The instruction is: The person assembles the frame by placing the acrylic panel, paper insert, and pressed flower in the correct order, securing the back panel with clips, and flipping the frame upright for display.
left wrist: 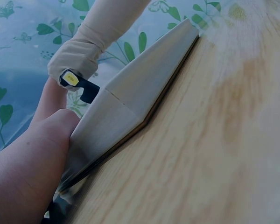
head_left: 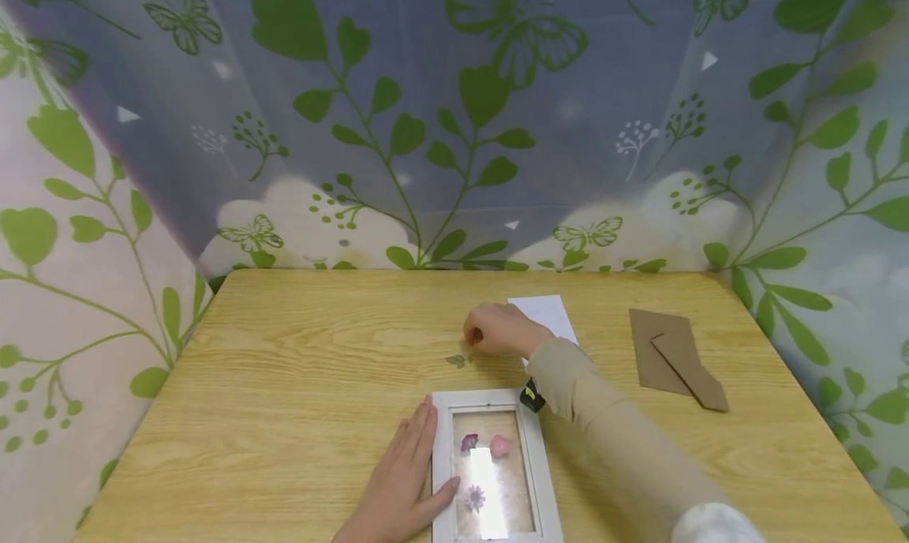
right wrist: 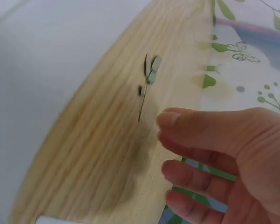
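My left hand lies along the left side of a white picture frame, fingers straight and thumb over its edge. Behind the frame's clear pane sit a dark purple flower, a pink flower and a pale purple flower. A small dried leaf sprig lies on the table beyond the frame. Close beside its stem hovers my right hand, fingers loosely bent, thumb near the forefinger, nothing between them. The left wrist view shows the frame's side and the left hand's back, its fingertips hidden.
On the wooden table, a white paper sheet lies partly under the right forearm. Farther right is a brown backing board with a stand leg on it. A leaf-patterned cloth hangs behind the table.
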The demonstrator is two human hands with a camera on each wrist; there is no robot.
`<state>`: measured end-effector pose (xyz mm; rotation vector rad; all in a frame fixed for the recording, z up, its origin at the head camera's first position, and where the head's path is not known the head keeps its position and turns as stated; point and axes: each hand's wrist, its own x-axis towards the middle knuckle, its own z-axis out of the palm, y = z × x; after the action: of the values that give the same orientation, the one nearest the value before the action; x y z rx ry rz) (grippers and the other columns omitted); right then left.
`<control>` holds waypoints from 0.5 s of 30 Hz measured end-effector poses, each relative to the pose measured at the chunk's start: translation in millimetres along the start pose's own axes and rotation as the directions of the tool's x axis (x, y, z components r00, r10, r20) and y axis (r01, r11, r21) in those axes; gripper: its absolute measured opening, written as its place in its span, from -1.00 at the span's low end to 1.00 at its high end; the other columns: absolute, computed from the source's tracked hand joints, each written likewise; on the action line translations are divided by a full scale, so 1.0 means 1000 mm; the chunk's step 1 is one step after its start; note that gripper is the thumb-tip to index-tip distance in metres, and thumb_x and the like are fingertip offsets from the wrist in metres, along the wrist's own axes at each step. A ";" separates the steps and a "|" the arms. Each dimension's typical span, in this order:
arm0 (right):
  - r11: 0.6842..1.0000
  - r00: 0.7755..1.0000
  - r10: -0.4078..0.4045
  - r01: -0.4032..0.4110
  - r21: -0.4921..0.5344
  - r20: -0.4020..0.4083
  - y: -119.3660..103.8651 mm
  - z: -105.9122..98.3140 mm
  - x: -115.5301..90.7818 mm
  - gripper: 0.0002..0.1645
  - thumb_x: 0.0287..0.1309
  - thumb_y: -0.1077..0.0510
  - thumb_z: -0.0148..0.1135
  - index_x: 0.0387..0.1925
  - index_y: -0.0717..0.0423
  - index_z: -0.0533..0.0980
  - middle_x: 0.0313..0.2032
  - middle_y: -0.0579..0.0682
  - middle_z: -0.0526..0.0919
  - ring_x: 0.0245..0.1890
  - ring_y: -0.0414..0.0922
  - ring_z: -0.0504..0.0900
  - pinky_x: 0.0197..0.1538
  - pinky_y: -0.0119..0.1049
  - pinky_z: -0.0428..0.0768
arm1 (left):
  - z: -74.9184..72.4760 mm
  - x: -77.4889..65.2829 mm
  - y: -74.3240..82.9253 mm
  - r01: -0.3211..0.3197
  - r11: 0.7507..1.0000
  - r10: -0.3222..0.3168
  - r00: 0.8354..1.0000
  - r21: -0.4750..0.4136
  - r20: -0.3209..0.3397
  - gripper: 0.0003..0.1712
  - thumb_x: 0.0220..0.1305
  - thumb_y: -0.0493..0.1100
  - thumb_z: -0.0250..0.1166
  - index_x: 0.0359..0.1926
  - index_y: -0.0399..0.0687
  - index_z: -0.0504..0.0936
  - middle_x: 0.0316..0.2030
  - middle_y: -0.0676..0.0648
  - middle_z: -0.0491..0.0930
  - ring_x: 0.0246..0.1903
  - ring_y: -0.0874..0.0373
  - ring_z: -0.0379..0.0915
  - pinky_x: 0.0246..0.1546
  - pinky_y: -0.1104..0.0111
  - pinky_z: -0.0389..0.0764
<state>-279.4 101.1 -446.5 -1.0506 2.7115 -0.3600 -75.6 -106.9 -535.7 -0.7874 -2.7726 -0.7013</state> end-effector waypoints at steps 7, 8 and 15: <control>0.999 0.999 -0.032 0.033 -0.034 0.028 -0.002 0.006 0.000 -0.72 0.03 0.42 0.25 -0.58 -0.01 0.65 -0.54 -0.21 0.59 -0.53 -0.26 0.42 -0.43 -0.35 0.47 | 0.000 -0.001 -0.001 0.000 1.000 0.000 1.000 0.006 0.004 0.09 0.35 0.30 0.13 0.54 -0.33 -0.11 0.56 -0.21 -0.19 0.52 0.00 -0.20 0.43 0.01 0.09; 0.999 0.999 -0.032 0.033 -0.043 0.029 -0.003 0.007 0.000 -0.70 0.01 0.42 0.25 -0.63 -0.02 0.62 -0.57 -0.22 0.56 -0.55 -0.27 0.39 -0.46 -0.37 0.44 | 0.000 -0.001 -0.001 -0.002 1.000 0.002 1.000 0.007 0.003 0.09 0.35 0.30 0.13 0.54 -0.33 -0.11 0.56 -0.22 -0.19 0.52 0.00 -0.20 0.43 0.01 0.09; 0.999 0.998 -0.035 0.037 -0.039 0.051 -0.006 0.007 0.001 -0.48 -0.08 0.46 0.19 -0.83 -0.12 0.25 -0.76 -0.23 0.13 -0.66 -0.26 0.07 -0.57 -0.39 0.12 | 0.000 -0.002 -0.001 -0.015 1.000 0.016 0.999 0.008 -0.027 0.09 0.33 0.27 0.16 0.53 -0.36 -0.07 0.55 -0.24 -0.14 0.52 -0.03 -0.15 0.42 0.00 0.11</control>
<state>-274.4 95.5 -451.6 -1.1045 2.6687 -0.2826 -75.0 -108.7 -536.8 -0.7910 -2.7400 -0.6934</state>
